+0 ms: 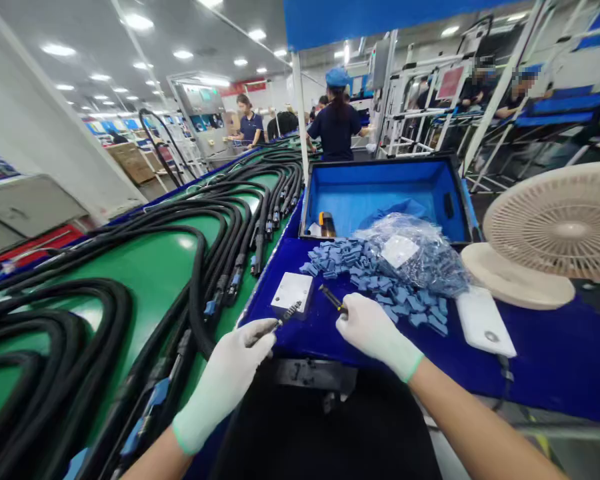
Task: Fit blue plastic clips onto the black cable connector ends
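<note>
My left hand [243,353], in a white glove, is closed on a small dark ridged piece [293,309] that looks like a spring or a brush. Its tip reaches the front edge of a white-topped block [293,292]. My right hand [367,323], also gloved, grips a slim black tool with yellow marks [333,298]; its exact kind is unclear. The tool points up and left toward the block without touching it. Just beyond my right hand lies a heap of small blue plastic clips [400,300], partly under a clear plastic bag [413,250] of more such pieces.
On the left, thick black cables [200,280] with blue-clipped ends lie along a green conveyor [173,257]. A blue bin [380,180] stands behind the heap. To the right are a white device [485,323] and a fan [565,227]. A co-worker [336,120] stands farther back.
</note>
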The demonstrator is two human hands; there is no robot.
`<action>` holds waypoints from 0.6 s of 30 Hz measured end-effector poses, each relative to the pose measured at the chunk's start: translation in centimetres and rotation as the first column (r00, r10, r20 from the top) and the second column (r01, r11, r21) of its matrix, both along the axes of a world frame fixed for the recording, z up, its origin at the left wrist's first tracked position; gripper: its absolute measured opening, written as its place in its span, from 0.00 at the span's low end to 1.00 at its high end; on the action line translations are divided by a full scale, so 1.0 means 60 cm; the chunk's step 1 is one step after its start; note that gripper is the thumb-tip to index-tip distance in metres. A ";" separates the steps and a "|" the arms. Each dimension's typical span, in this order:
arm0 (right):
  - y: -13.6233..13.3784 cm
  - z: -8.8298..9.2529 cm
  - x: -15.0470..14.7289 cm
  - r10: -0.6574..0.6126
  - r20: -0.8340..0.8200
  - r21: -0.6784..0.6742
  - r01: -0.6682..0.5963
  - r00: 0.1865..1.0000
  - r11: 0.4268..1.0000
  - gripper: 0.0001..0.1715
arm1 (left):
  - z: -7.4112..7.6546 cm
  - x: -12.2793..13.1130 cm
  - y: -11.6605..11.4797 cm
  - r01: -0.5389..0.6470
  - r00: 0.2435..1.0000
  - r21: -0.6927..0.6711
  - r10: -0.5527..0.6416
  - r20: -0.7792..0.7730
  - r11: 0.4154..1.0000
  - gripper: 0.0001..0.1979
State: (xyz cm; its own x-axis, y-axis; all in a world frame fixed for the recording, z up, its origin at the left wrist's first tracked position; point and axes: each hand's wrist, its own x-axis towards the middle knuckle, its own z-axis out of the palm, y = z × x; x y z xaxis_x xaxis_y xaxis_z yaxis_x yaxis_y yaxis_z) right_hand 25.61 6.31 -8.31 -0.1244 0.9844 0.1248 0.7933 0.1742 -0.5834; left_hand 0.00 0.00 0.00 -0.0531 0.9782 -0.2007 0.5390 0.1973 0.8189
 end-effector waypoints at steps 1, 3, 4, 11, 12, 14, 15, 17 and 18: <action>-0.005 0.007 -0.002 0.041 -0.053 -0.021 -0.042 0.998 0.999 0.10 | -0.001 -0.001 0.002 -0.018 0.999 0.011 0.018 0.034 1.000 0.22; -0.016 0.022 -0.008 0.153 -0.156 -0.032 -0.160 0.976 0.987 0.07 | -0.001 -0.003 0.007 -0.047 0.996 0.033 0.044 0.081 0.998 0.23; -0.023 0.031 -0.011 0.224 -0.206 -0.021 -0.233 0.953 0.972 0.07 | 0.000 -0.004 0.010 -0.056 0.994 0.045 0.051 0.093 0.997 0.23; -0.056 0.093 -0.042 0.659 -0.440 0.271 -0.609 0.610 0.745 0.17 | 0.023 0.004 0.022 -0.006 0.998 0.104 0.000 0.061 0.995 0.17; -0.055 0.098 -0.043 0.673 -0.445 0.303 -0.607 0.591 0.734 0.17 | 0.025 0.007 0.023 0.010 0.998 0.104 -0.016 0.059 0.995 0.16; -0.051 0.103 -0.044 0.693 -0.439 0.337 -0.610 0.572 0.717 0.18 | 0.027 0.010 0.023 0.037 0.998 0.101 -0.043 0.054 0.994 0.15; -0.049 0.104 -0.045 0.700 -0.433 0.339 -0.617 0.568 0.710 0.19 | 0.028 0.010 0.023 0.045 0.997 0.098 -0.050 0.054 0.994 0.15; -0.046 0.105 -0.045 0.708 -0.414 0.320 -0.637 0.572 0.701 0.20 | 0.026 0.010 0.023 0.053 0.997 0.090 -0.058 0.059 0.995 0.16; -0.046 0.104 -0.045 0.708 -0.402 0.306 -0.643 0.581 0.702 0.19 | 0.025 0.009 0.023 0.053 0.996 0.086 -0.059 0.061 0.995 0.16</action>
